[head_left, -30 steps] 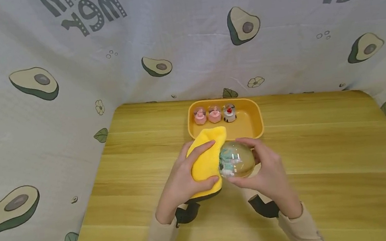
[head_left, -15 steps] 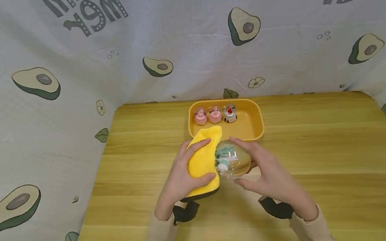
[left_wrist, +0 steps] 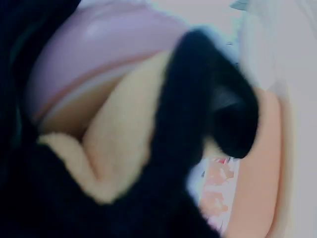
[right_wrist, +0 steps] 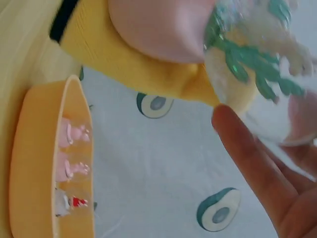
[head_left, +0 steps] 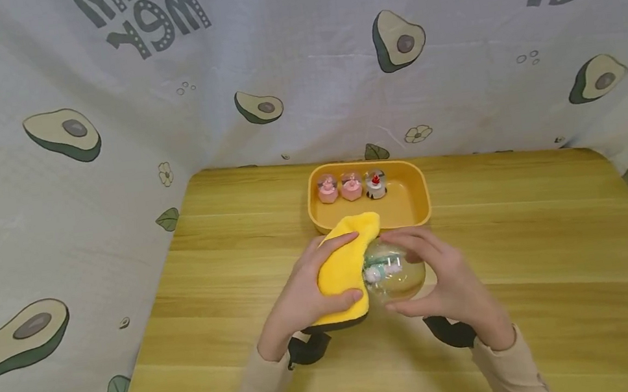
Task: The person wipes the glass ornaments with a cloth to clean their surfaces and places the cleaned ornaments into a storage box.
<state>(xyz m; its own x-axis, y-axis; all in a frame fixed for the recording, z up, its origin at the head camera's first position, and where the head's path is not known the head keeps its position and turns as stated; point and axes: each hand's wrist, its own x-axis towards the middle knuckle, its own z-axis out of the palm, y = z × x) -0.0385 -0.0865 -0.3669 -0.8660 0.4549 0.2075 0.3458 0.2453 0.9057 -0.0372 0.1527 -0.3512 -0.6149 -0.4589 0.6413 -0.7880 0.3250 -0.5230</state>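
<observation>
My left hand [head_left: 308, 288] grips a yellow cloth [head_left: 344, 274] with a dark edge, which wraps round the base of a snow globe. The clear dome [head_left: 396, 271] lies sideways, pointing right, with green and white figures inside. Curved round the dome are the fingers of my right hand [head_left: 453, 274], with the thumb at its near side. In the right wrist view the smooth pink base [right_wrist: 163, 25] shows between the cloth and the dome. The left wrist view is blurred; a pinkish rounded base [left_wrist: 114, 44] appears beside the cloth's pale folds [left_wrist: 124, 129].
Behind the hands, a yellow-orange tray [head_left: 412, 207] stands on the wooden table [head_left: 532, 247]. Three small snow globes sit in a row inside it: two pink ones [head_left: 327, 189] and a white one with a red top [head_left: 375, 185]. An avocado-print curtain [head_left: 319, 45] hangs behind the table.
Both hands and the snow globe first shifted slightly left, then back right and a little nearer. The figures inside have turned. My right fingers have changed their place on the dome.
</observation>
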